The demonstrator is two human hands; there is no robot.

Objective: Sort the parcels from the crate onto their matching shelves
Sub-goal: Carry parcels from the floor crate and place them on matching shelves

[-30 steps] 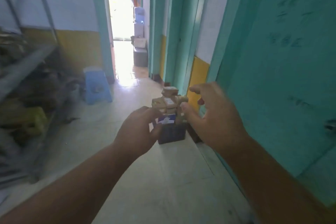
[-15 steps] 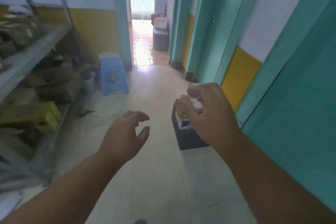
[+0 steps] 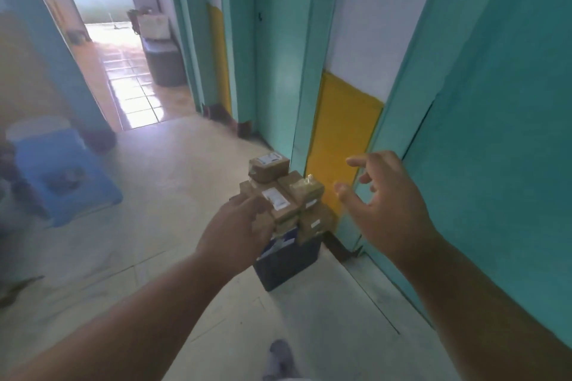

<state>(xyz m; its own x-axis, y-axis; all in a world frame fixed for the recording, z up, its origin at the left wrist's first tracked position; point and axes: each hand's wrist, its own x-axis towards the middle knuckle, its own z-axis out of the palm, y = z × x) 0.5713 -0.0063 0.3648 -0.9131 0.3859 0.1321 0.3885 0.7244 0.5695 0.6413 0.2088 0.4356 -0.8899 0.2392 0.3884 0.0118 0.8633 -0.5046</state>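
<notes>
A dark blue crate (image 3: 288,260) stands on the floor against the right-hand wall. Brown cardboard parcels (image 3: 280,195) with white labels are piled in it well above its rim. My left hand (image 3: 238,226) reaches forward, fingers loosely bent, and overlaps the left side of the pile; I cannot tell whether it touches a parcel. My right hand (image 3: 387,204) hovers to the right of the pile with fingers spread, holding nothing.
Teal doors and a yellow wall panel (image 3: 340,139) run close along the right. A blue plastic stool (image 3: 62,176) stands at the left. A doorway (image 3: 123,77) ahead opens onto a tiled passage with a grey bin (image 3: 164,62). My foot (image 3: 280,356) shows at the bottom.
The view has swung right, so the shelving at the left is out of sight. My right hand has moved off the pile to the right and spread; my left hand has reached forward to the pile.
</notes>
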